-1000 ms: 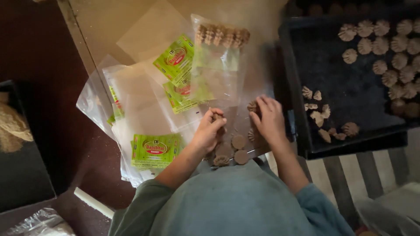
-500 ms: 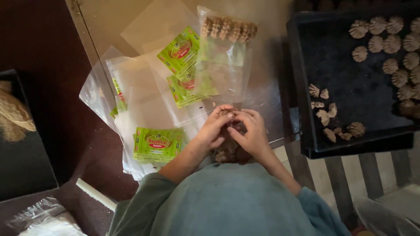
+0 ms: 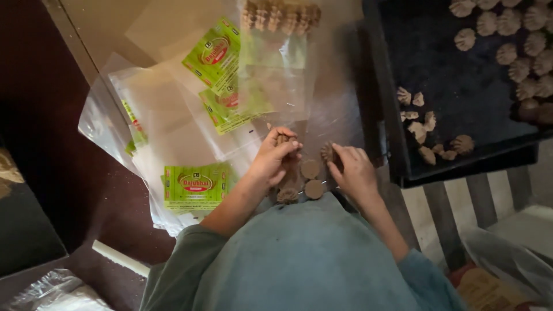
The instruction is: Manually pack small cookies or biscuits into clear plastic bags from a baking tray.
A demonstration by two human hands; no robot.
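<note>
Step in hand, by my reading: gathering loose biscuits into a stack for bagging; your left hand [image 3: 275, 155] is curled round a short stack of round brown biscuits [image 3: 281, 140], fingers closed on it, held just above the work surface; your right hand [image 3: 354, 170] has thumb and fingers pinched on a single ridged biscuit [image 3: 328, 152], lifted on edge.

Loose biscuits [image 3: 311, 179] lie flat between the two hands, close to your body; one ridged piece [image 3: 287, 196] sits just below the left wrist.

Next move, judged: the single piece has to meet the end of the stack squarely; calls for a light pinch, since these look brittle, and for keeping the stack aligned so it does not fan out.

Containers: dark tray [image 3: 397, 144] to your right holds many shell-shaped biscuits along its far side, plus a small cluster of broken-looking pieces [image 3: 429, 135] near its front left corner; a clear bag [image 3: 276, 52] ahead of you already holds a row of biscuits [image 3: 280, 15] at its far end; empty clear bags with green printed labels [image 3: 196, 184] are spread to your left.
</note>
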